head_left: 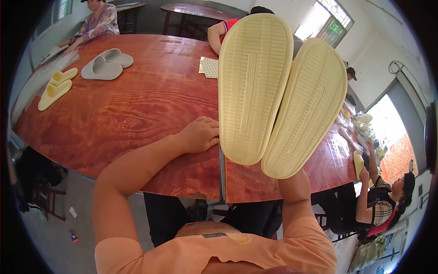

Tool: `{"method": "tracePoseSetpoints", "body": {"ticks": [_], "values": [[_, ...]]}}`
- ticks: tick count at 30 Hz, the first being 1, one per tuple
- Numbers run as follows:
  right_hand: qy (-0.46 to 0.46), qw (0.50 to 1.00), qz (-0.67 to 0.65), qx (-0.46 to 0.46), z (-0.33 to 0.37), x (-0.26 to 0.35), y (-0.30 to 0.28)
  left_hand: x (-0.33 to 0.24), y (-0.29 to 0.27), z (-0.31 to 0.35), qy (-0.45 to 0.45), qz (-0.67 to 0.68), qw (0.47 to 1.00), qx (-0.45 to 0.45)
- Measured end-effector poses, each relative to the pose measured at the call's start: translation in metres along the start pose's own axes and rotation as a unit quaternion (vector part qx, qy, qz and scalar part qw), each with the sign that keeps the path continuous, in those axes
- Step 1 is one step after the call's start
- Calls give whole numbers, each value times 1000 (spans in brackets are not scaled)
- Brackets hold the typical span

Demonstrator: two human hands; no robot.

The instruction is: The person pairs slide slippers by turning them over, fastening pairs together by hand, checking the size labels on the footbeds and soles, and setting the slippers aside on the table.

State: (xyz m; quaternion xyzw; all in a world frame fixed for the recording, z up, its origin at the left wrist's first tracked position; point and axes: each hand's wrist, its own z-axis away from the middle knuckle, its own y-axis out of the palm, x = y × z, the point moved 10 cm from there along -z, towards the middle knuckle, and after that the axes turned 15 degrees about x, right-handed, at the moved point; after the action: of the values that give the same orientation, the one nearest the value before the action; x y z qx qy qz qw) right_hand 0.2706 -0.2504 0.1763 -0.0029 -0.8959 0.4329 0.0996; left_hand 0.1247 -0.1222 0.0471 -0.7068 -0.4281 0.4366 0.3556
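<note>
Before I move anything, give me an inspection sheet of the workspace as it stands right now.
Surface: glossy reddish-brown wooden table, with a seam near the left hand.
Job's things: two pale yellow slippers, ribbed soles facing the camera.
Clutter: grey slippers and another yellow pair on the left; patterned sheets toward the far side.
Grippers: left hand rests on the tabletop; right hand hidden behind the raised slippers, grip not visible.
Cables: dark looped cable on the wall, upper right.
Surroundings: seated person far left; another person at right; bright doorway beyond.
</note>
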Motion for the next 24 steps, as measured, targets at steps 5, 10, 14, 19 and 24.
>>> {"method": "tracePoseSetpoints", "body": {"ticks": [5, 10, 14, 19, 24], "values": [[-100, 989, -56, -98, -14, 60, -12, -10, -12, 6, -12, -3, 999, 32], [-323, 910, 214, -144, -11, 155, -56, -16, -19, 5, -3, -13, 1000, 17], [-303, 932, 187, -65, -19, 148, -54, -9, -13, 0, -5, 14, 1000, 7], [-322, 921, 220, 22, -16, 149, -36, -14, -9, -9, 0, -33, 999, 28], [-303, 949, 22, 85, -17, 165, -7, 43, 27, 25, -83, 633, 770, -19]]}}
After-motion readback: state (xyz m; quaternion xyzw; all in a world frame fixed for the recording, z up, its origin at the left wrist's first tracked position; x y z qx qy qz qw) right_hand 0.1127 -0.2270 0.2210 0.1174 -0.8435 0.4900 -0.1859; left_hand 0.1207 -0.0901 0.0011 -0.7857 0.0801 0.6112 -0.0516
